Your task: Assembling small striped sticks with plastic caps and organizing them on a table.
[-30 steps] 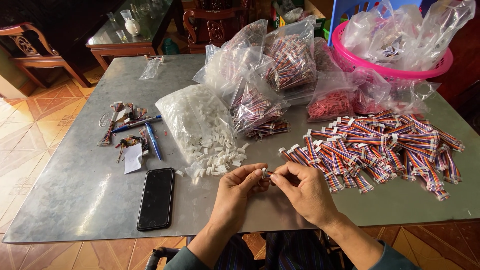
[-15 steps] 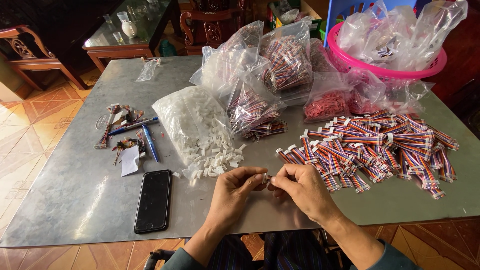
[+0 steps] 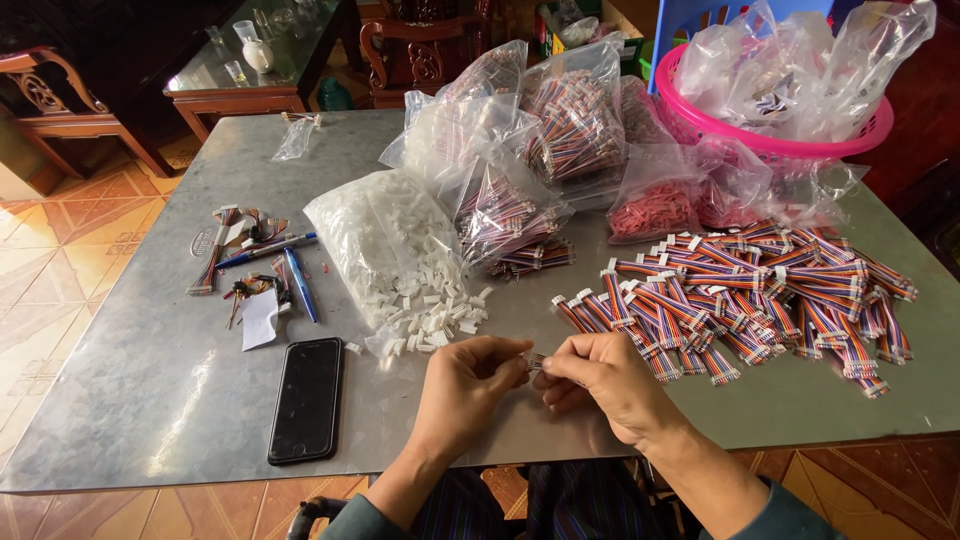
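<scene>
Where the near edge of the grey metal table (image 3: 120, 400) meets the person's lap, the head view shows both hands brought together fingertip to fingertip. The left hand (image 3: 462, 385) is curled, its thumb and forefinger pinched narrowly on one end of a small wire connector piece (image 3: 535, 362). The right hand (image 3: 600, 385) closes on the other end in the same tight pinch; most of the piece is hidden by the fingers, so its details cannot be told. It sits just above the tabletop, between the two hands. Just beyond the left hand lies a spill of small white plastic housings (image 3: 430, 315) out of a clear bag (image 3: 370, 235). Beyond the right hand spreads a heap of striped ribbon cables (image 3: 760, 295). A black phone (image 3: 306, 398) lies left of the hands, with blue pens (image 3: 298, 283) farther back. A pink basket (image 3: 770, 130) of bags stands at the far right corner.
</scene>
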